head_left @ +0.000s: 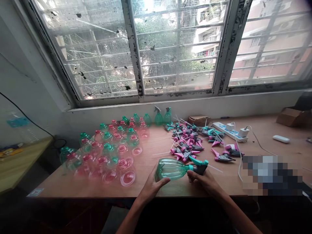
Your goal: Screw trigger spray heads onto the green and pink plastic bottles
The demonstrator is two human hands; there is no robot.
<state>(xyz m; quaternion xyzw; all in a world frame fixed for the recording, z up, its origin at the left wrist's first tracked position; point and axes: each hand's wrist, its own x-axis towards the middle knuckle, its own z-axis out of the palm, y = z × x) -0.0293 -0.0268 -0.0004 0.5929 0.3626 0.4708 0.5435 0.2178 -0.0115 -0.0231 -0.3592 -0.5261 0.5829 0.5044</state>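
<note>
A clear green spray bottle [172, 169] lies sideways between my hands above the front of the table. My left hand [156, 183] is wrapped round its base end, thumb along the near side. At the neck, my right hand [198, 177] has its fingers closed on the black and teal spray head [200, 166]. Just beyond is a pile of loose pink, teal and black spray heads [186, 143], some with thin white tubes. To the left stand several open bottles, green ones [109, 151] and pink ones [123, 151] mixed.
Two green bottles with spray heads [162, 117] stand by the wall. A white power strip [230, 131] with plugs and cables lies to the right of the pile. Cardboard boxes [292, 116] and a white object [281, 139] sit farther right. A blurred patch hides the table's right front.
</note>
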